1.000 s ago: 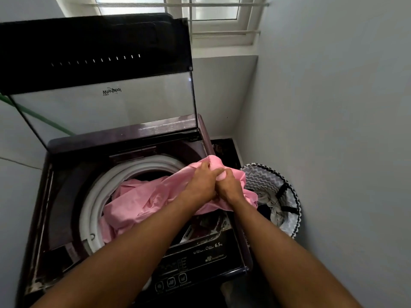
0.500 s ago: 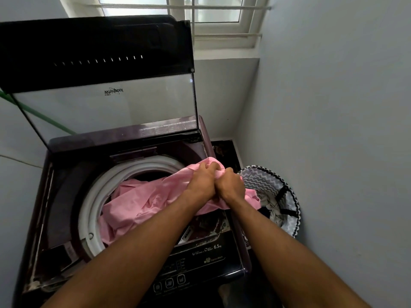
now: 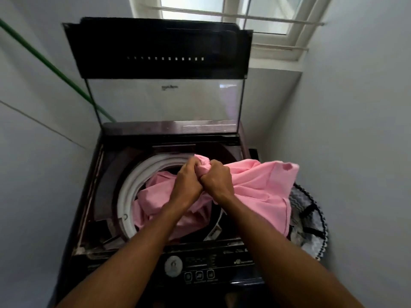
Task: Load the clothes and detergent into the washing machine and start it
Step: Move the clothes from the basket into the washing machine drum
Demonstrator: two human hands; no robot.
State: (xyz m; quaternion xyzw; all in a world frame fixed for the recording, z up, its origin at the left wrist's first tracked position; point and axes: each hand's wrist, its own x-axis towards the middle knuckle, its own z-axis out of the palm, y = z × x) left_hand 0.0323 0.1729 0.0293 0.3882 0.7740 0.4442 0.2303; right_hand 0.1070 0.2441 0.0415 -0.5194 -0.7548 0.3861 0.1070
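Observation:
A dark top-loading washing machine (image 3: 93,196) stands in front of me with its lid (image 3: 160,47) raised upright. A pink cloth (image 3: 258,187) hangs partly inside the white-rimmed drum (image 3: 124,192) and partly spreads out over the machine's right side. My left hand (image 3: 189,181) and my right hand (image 3: 216,178) are side by side above the drum opening, both clenched on a bunched fold of the pink cloth. The control panel (image 3: 200,270) with a round dial and three buttons lies along the front edge, between my forearms.
A laundry basket (image 3: 315,221) with a zigzag pattern and dark trim stands on the floor right of the machine, with clothes in it, partly hidden by the cloth. Walls close in on both sides. A window (image 3: 222,12) is behind, and a green hose (image 3: 51,65) runs along the left wall.
Both hands have carried the bunched cloth from the machine's right front edge to above the drum. The loose end now spreads out to the right. The view has shifted right.

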